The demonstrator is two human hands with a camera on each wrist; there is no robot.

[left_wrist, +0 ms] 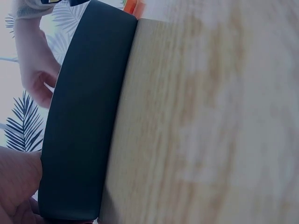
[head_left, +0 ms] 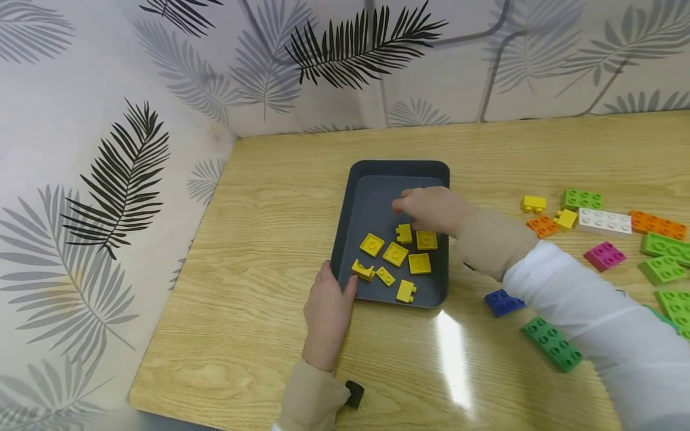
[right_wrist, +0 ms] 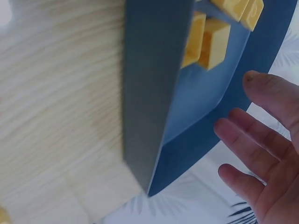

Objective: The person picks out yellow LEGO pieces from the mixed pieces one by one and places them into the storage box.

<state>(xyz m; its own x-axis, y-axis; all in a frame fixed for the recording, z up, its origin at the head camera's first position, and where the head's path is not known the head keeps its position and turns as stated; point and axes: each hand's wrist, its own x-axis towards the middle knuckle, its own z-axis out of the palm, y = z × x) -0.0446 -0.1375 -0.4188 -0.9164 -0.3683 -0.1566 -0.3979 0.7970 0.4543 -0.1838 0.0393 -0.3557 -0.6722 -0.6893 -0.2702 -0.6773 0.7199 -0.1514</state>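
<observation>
A dark blue-grey tray (head_left: 372,167) lies on the wooden table with several yellow building bricks (head_left: 396,254) in its near half. My left hand (head_left: 329,311) holds the tray's near left corner, thumb over the rim and fingers along the outer wall. The left wrist view shows the tray's dark outer side (left_wrist: 84,112). Over the right side of the tray, above the bricks, my right hand (head_left: 433,209) hovers. In the right wrist view its fingers are spread and relaxed, with nothing between them. One curved yellow piece (head_left: 363,270) sits near the left thumb.
Right of the tray lie many loose bricks: a yellow one (head_left: 533,204), a white one (head_left: 604,221), an orange one (head_left: 657,225), a magenta one (head_left: 605,256), a blue one (head_left: 503,302) and a green one (head_left: 552,344). A leaf-patterned wall (head_left: 431,90) borders the table's back.
</observation>
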